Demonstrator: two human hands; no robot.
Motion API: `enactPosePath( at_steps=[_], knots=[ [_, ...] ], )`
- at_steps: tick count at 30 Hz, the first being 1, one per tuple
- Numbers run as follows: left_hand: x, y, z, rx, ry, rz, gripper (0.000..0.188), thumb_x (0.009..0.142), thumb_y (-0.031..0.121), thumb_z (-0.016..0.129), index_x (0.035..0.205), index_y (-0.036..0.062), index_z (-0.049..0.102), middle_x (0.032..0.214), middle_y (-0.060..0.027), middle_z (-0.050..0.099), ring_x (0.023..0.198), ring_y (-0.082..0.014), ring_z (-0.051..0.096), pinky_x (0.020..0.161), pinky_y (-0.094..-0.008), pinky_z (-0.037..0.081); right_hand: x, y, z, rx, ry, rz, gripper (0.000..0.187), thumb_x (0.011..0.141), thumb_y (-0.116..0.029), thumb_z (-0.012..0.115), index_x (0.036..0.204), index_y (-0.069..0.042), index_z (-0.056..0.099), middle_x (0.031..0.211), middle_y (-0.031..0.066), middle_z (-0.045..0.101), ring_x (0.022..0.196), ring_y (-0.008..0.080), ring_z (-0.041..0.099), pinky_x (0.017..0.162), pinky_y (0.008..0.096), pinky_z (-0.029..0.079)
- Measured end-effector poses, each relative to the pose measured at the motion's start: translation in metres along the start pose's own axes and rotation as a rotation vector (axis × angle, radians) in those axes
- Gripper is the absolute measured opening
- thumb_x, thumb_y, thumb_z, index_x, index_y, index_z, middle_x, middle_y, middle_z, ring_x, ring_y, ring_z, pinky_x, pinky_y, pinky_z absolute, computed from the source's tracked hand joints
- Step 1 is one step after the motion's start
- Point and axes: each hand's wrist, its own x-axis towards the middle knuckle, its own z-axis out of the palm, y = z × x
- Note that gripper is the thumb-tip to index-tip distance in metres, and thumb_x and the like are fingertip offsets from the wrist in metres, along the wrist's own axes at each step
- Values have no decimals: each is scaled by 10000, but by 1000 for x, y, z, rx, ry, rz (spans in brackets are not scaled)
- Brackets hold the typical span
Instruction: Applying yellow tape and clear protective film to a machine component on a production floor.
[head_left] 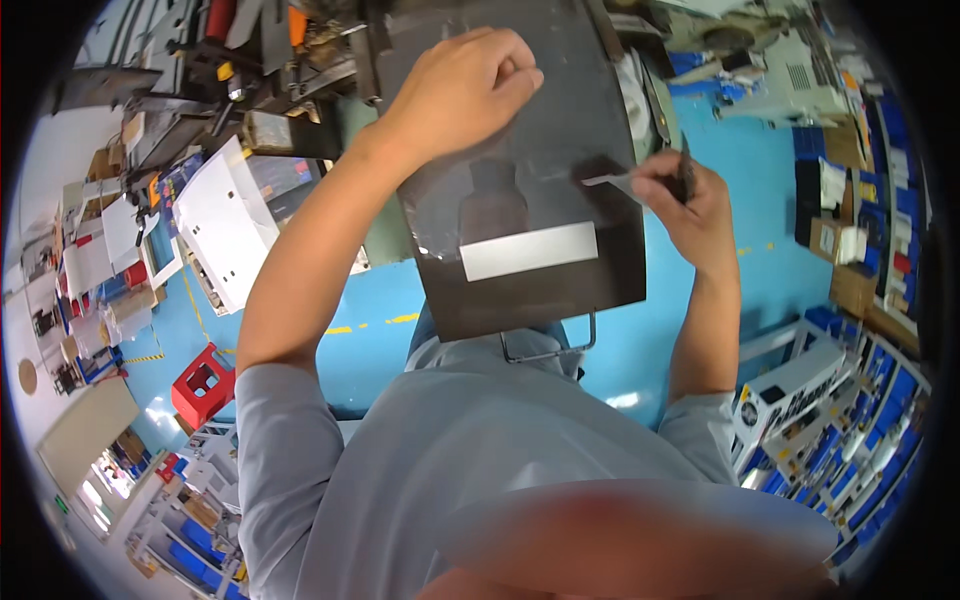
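A dark, glossy flat panel (570,110) lies in front of me, with a pale rectangular strip (530,252) near its close edge. My left hand (465,95) rests over the far part of the panel, its fingers curled in; whatever they may hold is hidden. At the panel's right edge, my right hand (685,205) is closed around a slim tool with a dark handle and a light, narrow tip (608,181). That tip points left, over the panel; I cannot tell whether it touches. The tool's exact kind is unclear.
Below the panel's near edge, a thin metal wire handle (550,352) sticks out toward me. Assorted hand tools crowd the far left, beside a white sheet-metal piece (225,225). A red plastic stool (203,385) stands on the blue floor. Shelves with blue bins (880,450) line the right.
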Motion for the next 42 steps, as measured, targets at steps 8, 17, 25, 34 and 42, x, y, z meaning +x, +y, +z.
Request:
enactPosePath(
  at_steps=[8,17,25,34,42],
  knots=[
    [69,-41,9,330,53,-33,468,810,449,624,1043,45,668,1047,-184,650,1078,-354,585,868,-487,464,-33,32,-36,-161,169,-25,75,889,-71,605,934,-17,632,807,-5,569,661,66,459,608,206,371],
    [87,-61,1,145,73,-26,489,901,475,445,1050,90,707,1167,-163,618,1143,-320,538,957,-474,403,-30,36,-70,151,255,124,148,934,-155,609,1010,-28,609,783,-21,519,560,13,364,488,173,246],
    [72,-5,-72,-223,-557,-100,616,901,616,368,938,124,739,1184,-117,640,1146,-277,561,963,-433,434,-17,29,-74,177,328,117,149,926,-166,626,995,-35,615,798,-12,522,509,30,345,456,199,232],
    [14,65,-17,649,-588,432,234,759,286,678,936,147,745,942,-56,714,941,-258,653,756,-528,489,7,14,-42,256,283,227,86,887,-168,653,896,-98,604,714,-86,485,553,12,357,477,187,246],
    [-16,81,-65,435,-911,260,139,700,89,587,761,-10,663,731,-136,641,753,-314,639,875,-406,474,19,-10,-3,-79,21,127,158,878,-188,672,935,-42,651,738,-45,575,685,49,505,618,204,393]
  ],
)
